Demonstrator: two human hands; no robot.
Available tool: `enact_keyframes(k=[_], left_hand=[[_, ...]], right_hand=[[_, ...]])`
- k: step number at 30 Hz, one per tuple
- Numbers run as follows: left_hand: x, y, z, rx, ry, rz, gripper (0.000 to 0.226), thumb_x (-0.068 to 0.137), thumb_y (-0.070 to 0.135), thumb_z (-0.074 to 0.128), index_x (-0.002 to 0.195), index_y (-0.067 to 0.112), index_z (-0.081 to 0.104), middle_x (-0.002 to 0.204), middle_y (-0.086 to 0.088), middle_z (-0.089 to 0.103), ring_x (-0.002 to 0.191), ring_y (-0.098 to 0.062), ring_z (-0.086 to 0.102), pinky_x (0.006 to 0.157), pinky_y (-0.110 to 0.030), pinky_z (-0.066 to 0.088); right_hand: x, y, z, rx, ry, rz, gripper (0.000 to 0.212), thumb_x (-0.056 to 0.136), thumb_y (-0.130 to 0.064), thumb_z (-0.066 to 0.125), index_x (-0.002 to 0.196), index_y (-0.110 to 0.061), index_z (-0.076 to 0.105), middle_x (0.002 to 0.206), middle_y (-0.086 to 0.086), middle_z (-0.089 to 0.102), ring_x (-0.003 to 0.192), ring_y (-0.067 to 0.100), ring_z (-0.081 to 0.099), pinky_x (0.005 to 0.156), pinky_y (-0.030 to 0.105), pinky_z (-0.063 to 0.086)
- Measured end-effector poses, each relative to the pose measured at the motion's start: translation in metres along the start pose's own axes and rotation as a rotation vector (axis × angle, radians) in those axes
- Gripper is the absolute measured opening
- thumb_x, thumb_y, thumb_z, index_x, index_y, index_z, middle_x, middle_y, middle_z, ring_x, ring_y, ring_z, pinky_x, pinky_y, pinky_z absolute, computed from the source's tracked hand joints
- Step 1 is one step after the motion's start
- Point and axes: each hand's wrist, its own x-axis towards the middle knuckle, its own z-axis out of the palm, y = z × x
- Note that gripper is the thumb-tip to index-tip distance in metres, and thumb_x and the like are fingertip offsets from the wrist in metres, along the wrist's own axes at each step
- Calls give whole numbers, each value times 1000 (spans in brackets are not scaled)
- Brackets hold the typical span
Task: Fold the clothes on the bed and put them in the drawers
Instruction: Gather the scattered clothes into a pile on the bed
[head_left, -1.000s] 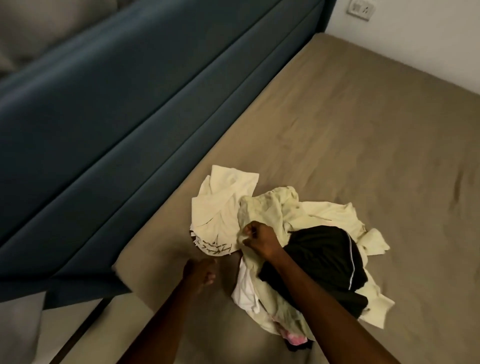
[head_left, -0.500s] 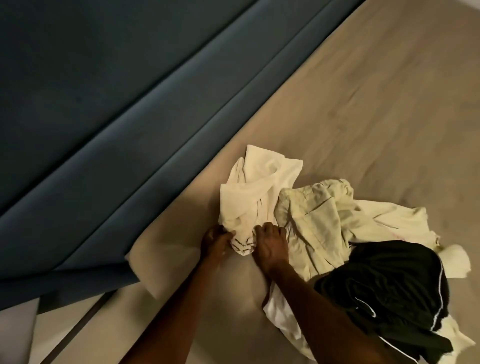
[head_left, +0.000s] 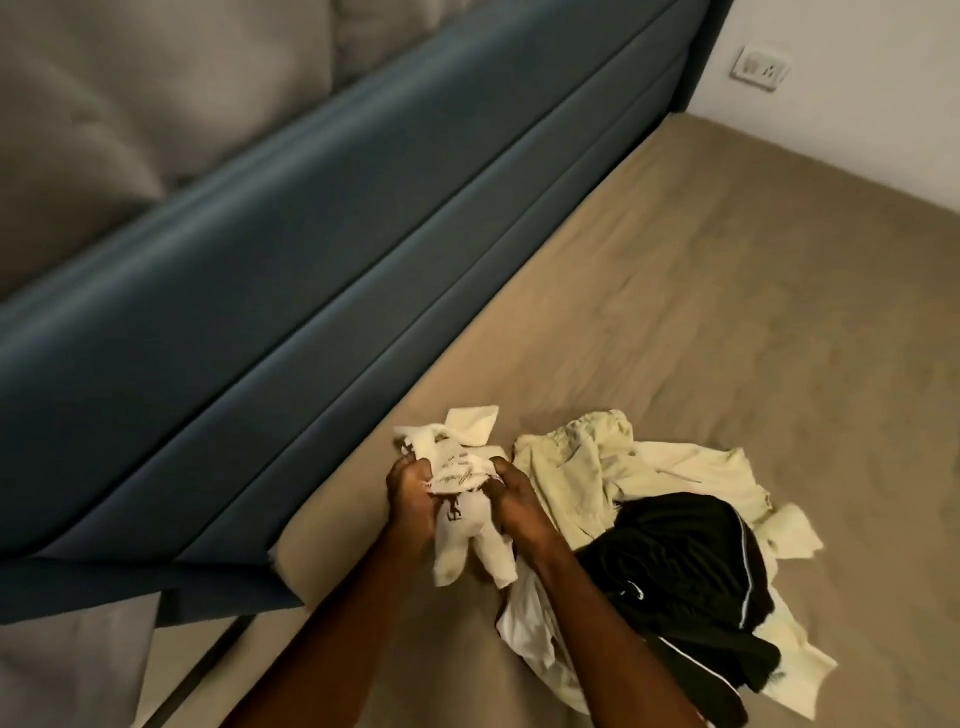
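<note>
Both hands up front, fingers curled tight: left hand & right hand each grip a side of a small cream printed garment, bunched up btwn them, lifted off the bed. Just right of it, rest of the pile lies on the tan sheet: black shorts w/ white piping atop a pale yellow top. Beyond, blue upholstered frame, then wall outlet.

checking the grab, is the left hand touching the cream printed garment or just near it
Touching. The head view shows the left hand curled round one side of the cream printed garment, the right hand gripping the other side.
</note>
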Motion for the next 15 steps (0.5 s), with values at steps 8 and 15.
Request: enact_keyframes(k=[8, 15], left_hand=[[-143, 46, 107, -103, -224, -6, 27, 86, 5, 44, 100, 3, 67, 95, -22, 67, 72, -32, 68, 65, -35, 60], [-257, 22, 176, -170, -445, -110, 28, 95, 14, 45, 86, 2, 68, 69, -11, 70, 60, -21, 68, 71, -32, 55]], right_hand=[[-120, -97, -84, 114, 169, -278, 20, 101, -8, 54, 112, -14, 70, 107, 10, 76, 105, 30, 71, 96, 48, 56], [-231, -150, -158, 271, 152, -446, 21, 98, -1, 58, 104, -4, 78, 108, 17, 77, 105, 29, 72, 99, 40, 55]])
